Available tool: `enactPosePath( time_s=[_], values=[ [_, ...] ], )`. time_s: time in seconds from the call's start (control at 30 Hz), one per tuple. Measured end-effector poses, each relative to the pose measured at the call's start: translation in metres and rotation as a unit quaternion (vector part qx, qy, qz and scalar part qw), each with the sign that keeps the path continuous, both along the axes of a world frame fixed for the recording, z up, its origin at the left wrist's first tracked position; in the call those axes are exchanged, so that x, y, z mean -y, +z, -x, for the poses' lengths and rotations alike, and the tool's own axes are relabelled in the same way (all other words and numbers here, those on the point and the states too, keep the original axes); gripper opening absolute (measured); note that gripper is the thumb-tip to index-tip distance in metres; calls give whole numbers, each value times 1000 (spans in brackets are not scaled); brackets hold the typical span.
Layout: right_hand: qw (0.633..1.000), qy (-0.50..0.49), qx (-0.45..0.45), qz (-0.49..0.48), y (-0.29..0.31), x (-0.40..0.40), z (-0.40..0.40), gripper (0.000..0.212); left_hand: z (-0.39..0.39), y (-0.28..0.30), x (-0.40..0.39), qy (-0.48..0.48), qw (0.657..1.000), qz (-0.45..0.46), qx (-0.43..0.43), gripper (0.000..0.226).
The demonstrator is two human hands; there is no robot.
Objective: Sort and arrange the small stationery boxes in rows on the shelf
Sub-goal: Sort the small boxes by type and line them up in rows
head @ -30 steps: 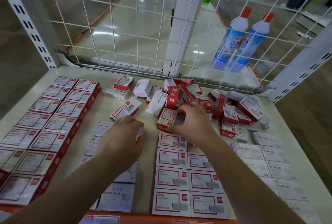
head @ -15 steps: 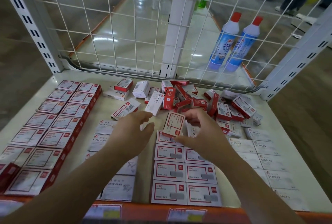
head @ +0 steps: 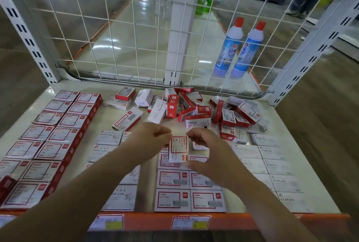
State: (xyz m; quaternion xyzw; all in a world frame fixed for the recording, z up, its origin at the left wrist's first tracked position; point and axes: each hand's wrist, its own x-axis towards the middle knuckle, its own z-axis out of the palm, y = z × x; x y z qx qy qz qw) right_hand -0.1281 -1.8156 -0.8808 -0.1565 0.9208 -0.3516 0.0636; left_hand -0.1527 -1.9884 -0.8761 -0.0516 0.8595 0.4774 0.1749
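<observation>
Item in hand: one red-and-white paper-clip box (head: 178, 151), held above the near end of the red staple-box rows (head: 189, 187). My right hand (head: 210, 156) pinches it, thumb at its near edge and fingers curled over the far edge. My left hand (head: 150, 140) sits just beside the box's far left corner, fingers curled in; whether it touches the box I cannot tell.

Stock on the shelf (head: 108, 123), left to right:
- red-bordered paper-clip boxes (head: 50, 140), two columns, far left
- white paper-clip boxes (head: 108, 138), partly under my left forearm
- the red staple-box rows, centre
- white staples boxes (head: 272, 166), right
- unsorted heap (head: 194, 109) at the back, against the wire grid (head: 116, 28)

Handling note: the face shows a paper clip, so I judge it belongs with the far-left columns, not the rows beneath it (the print is too blurred to confirm). To do the step well, I would carry it across level, label up, print turned to match its neighbours, and set it flush against the last box, without nudging the placed rows.
</observation>
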Motion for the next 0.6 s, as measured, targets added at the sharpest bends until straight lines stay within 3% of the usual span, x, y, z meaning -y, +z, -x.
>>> enactPosePath(
  time_s=[0.23,0.37,0.5,0.6],
  values=[
    [1000,-4,-10,19,-2,-3,-1,59,-5,2,-4,60,997,-55,10,15],
    [999,-47,4,23,-12,-4,-3,54,-10,-1,-8,143,984,-95,40,30],
    [998,-51,36,10,-18,2,-6,48,-10,-4,-9,200,969,-128,68,17],
    [998,-49,48,8,-20,10,-10,40,-11,-6,-10,216,962,-146,76,26]
  ],
)
